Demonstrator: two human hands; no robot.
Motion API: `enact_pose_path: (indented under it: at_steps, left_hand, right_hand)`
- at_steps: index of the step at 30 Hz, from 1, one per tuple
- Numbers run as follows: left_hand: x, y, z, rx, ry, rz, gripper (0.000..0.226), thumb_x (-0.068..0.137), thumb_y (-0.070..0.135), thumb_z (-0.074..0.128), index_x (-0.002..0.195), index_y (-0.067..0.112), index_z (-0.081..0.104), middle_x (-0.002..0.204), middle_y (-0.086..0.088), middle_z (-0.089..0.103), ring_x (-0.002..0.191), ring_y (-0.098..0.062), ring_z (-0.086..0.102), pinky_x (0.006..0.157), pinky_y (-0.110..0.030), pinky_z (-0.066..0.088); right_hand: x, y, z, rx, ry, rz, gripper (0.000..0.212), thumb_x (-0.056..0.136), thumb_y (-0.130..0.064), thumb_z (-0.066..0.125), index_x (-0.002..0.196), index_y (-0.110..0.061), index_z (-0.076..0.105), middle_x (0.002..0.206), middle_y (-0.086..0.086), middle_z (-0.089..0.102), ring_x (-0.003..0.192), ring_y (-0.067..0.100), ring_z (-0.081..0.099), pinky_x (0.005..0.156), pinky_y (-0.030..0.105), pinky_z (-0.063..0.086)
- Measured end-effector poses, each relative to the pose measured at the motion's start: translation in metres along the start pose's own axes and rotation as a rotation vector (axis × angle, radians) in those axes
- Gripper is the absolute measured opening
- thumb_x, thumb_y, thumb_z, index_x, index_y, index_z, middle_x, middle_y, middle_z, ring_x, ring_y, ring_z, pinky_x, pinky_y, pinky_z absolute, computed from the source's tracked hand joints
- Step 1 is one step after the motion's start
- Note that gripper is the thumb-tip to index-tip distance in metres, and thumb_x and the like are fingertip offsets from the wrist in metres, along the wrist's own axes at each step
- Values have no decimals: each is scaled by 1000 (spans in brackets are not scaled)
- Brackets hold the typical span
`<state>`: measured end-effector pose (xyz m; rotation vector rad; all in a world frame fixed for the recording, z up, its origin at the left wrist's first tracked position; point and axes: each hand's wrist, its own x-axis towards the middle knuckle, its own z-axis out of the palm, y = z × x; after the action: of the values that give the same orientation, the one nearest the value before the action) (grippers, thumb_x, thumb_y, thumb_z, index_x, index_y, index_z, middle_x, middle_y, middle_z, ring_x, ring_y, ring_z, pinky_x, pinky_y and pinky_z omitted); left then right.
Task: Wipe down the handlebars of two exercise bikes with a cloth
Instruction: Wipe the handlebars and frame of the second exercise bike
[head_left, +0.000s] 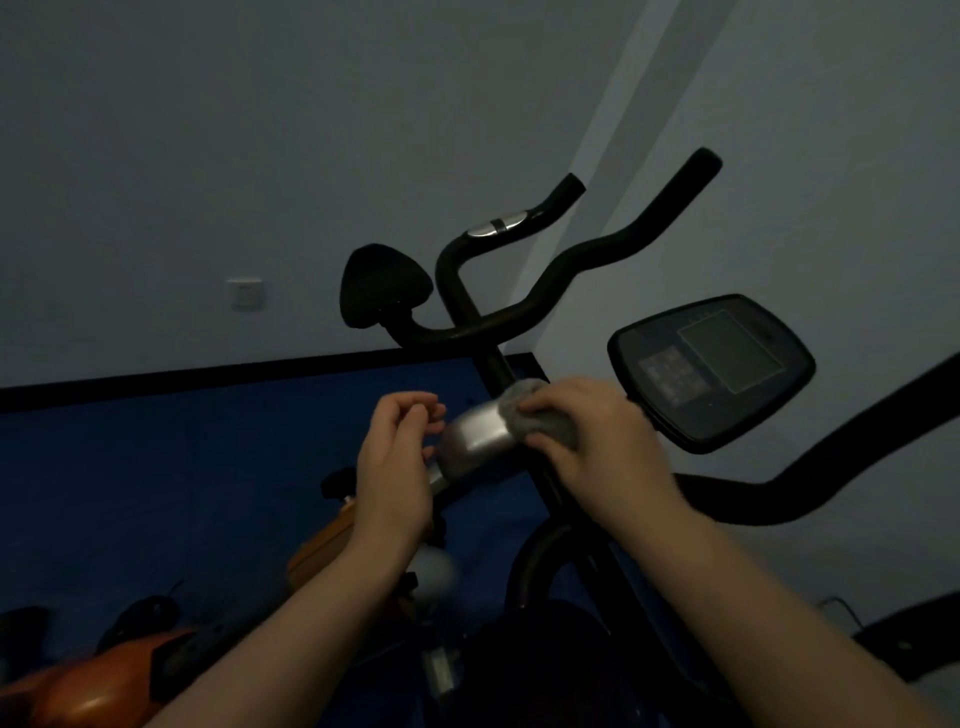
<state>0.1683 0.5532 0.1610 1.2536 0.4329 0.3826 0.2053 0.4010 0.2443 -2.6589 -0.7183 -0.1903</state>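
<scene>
A grey cloth (540, 422) is wrapped round the near bike's black handlebar, next to its silver grip plate (475, 436). My right hand (597, 436) grips the cloth against the bar. My left hand (397, 457) hovers just left of the silver plate, fingers loosely curled, holding nothing. Behind stands a second set of black handlebars (561, 270) with a silver sensor (496, 225) on its left arm. The far right branch of the near handlebar (831, 467) curves up toward the frame's right edge.
A black console with a screen (711, 371) sits right of my hands. A black seat (382, 286) stands behind the far handlebars. An orange bike body (93, 680) lies low at the left on the blue floor mat (156, 493). Grey walls enclose the corner.
</scene>
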Motion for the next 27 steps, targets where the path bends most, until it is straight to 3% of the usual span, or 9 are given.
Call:
enact_pose_path:
  at_steps: [5,7,9,11,14,17,20,24,27]
  left_hand:
    - [4,-6,7,35,-39,47,23,99,17,40,92,19,61,93,1,63,89,-11,61,71,-22,47]
    - [10,-4,10,52,-73,86,21,96,22,42,89,21,62,91,6,64,88,-9,61,74,-24,47]
    - [19,3,19,83,-127,155,21,88,30,42,86,25,62,87,13,65,82,-2,60,72,-19,46]
    - [27,9,33,159,-204,239,20,87,32,42,84,29,62,84,14,65,77,0,59,68,-16,46]
    - [35,12,52,305,-286,345,22,91,29,40,88,25,61,86,8,63,80,-7,58,70,-28,47]
    - [38,1,55,351,-208,388,24,91,31,38,85,26,61,84,11,63,79,-5,59,66,-25,45]
    - [40,-3,54,307,-131,336,24,89,36,37,80,31,59,80,13,63,73,-1,58,59,-19,39]
    - [39,-1,55,319,-117,315,23,89,35,39,79,29,59,79,11,63,70,-2,57,58,-23,38]
    - [38,0,51,240,-93,252,22,90,29,42,76,26,59,73,9,62,65,-3,56,59,-27,42]
  right_hand:
    - [-5,-30,27,-28,-54,-105,29,80,-6,68,104,-22,70,111,-4,64,110,17,49,90,35,46]
    - [-5,-20,24,-2,105,67,28,83,-11,66,107,-23,69,110,-3,66,106,16,53,87,26,44]
    - [-7,-12,21,-47,168,283,24,89,-19,60,112,-24,66,105,-1,68,94,16,58,73,21,40]
    - [3,-1,19,-67,40,459,23,95,-22,50,112,-18,66,100,5,69,85,18,60,65,22,38]
    - [38,11,11,-99,-153,645,27,98,-22,45,111,-7,64,106,13,67,92,25,62,65,24,41]
    - [37,6,7,-143,-217,554,28,98,-23,43,115,-14,63,106,11,66,88,24,61,68,25,46]
    - [2,-7,8,-25,-41,424,28,92,-24,51,114,-27,67,102,3,70,80,18,61,59,19,36]
    - [35,10,8,146,-125,616,30,97,-30,47,118,-20,66,108,8,68,91,19,61,79,27,50]
    - [37,4,16,103,-89,591,31,99,-35,44,115,-20,67,106,7,69,88,19,60,76,28,50]
